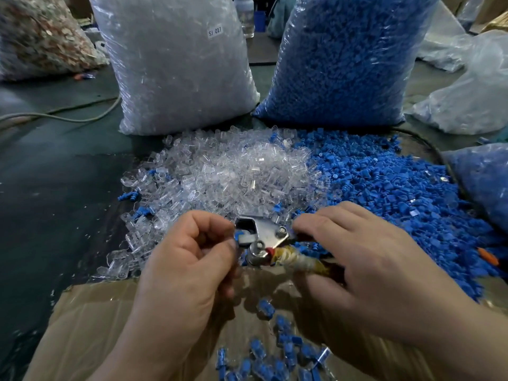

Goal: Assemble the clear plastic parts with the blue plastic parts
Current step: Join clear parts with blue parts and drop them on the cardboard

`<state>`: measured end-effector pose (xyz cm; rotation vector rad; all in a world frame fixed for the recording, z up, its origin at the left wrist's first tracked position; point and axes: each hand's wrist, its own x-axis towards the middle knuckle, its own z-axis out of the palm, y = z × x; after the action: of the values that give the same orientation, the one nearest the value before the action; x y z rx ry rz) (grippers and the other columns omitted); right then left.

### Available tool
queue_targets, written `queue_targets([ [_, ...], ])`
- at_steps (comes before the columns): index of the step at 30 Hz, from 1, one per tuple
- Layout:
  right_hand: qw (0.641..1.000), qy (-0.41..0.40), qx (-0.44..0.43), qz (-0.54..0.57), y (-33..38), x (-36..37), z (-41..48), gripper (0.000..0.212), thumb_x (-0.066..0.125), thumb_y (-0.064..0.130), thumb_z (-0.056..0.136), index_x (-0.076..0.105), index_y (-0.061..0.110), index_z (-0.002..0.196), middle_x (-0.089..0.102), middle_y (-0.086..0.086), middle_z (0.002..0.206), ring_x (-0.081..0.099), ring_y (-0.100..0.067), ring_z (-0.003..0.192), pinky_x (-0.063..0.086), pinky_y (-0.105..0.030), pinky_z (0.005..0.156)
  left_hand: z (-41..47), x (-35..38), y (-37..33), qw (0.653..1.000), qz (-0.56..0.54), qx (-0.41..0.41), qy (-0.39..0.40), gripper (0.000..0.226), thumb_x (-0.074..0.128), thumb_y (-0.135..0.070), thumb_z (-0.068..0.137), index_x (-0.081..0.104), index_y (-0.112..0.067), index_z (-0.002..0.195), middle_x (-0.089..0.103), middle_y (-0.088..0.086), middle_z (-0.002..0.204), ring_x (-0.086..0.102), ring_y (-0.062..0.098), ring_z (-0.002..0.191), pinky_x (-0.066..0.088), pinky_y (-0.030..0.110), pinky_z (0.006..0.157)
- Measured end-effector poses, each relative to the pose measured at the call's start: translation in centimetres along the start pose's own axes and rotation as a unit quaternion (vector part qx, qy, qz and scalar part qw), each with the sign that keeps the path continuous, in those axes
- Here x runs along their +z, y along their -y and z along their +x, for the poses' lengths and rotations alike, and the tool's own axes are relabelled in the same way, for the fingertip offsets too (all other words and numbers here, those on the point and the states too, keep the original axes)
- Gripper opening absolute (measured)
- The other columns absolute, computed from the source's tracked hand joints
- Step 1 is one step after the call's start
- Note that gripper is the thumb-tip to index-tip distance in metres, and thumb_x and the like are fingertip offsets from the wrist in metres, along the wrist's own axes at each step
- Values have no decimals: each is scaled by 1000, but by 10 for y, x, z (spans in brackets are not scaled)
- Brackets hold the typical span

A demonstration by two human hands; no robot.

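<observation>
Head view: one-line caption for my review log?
Left hand holds a blue part at a metal hand tool gripped by the right hand; clear parts and blue parts piled behind.

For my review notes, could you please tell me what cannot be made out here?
Head view: the piece in the metal tool, mostly covered by the fingers of the left hand.
Head view: the end of the wrapped handle, under the right hand.
Head view: the cardboard box, cut off by the bottom edge.

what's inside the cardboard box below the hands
Small blue-and-clear pieces lie in the cardboard box. The left hand, pinching a blue part, and the right hand, gripping the metal tool, hide part of it.
</observation>
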<state>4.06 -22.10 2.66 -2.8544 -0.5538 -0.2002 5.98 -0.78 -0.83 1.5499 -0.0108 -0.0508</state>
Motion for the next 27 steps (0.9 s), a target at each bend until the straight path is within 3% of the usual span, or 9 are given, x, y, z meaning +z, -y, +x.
queue_targets([
  [2, 1000, 3, 2, 10, 0, -1, -1, 59, 44, 50, 78, 55, 24, 130, 62, 11, 107, 56, -15, 98, 53, -32, 80, -1, -1, 1, 1000, 20, 23, -1, 20, 70, -12, 77, 70, -32, 78, 68, 5, 67, 59, 17, 48, 50, 24, 43],
  [6, 1000, 6, -2, -4, 1, -3, -1, 59, 45, 51, 78, 55, 23, 129, 61, 11, 106, 57, -12, 97, 46, -23, 79, -2, -1, -1, 999, 21, 43, 9, 15, 67, -29, 66, 70, -34, 80, 67, 5, 66, 60, 17, 48, 51, 24, 45],
  [16, 1000, 8, -18, -9, -1, -5, -1, 58, 47, 50, 79, 55, 24, 130, 61, 14, 106, 56, -9, 95, 41, -20, 80, -5, 0, -4, 994, 38, 101, 13, 16, 67, -24, 69, 69, -33, 82, 69, 3, 74, 62, 14, 52, 53, 22, 47],
  [27, 999, -13, -33, 12, 2, -3, 0, 49, 48, 49, 79, 67, 23, 116, 65, 13, 87, 62, -11, 76, 55, -29, 67, -8, 3, -10, 996, 43, 73, 18, 16, 67, -26, 66, 69, -33, 80, 69, 10, 75, 63, 19, 53, 57, 28, 49],
])
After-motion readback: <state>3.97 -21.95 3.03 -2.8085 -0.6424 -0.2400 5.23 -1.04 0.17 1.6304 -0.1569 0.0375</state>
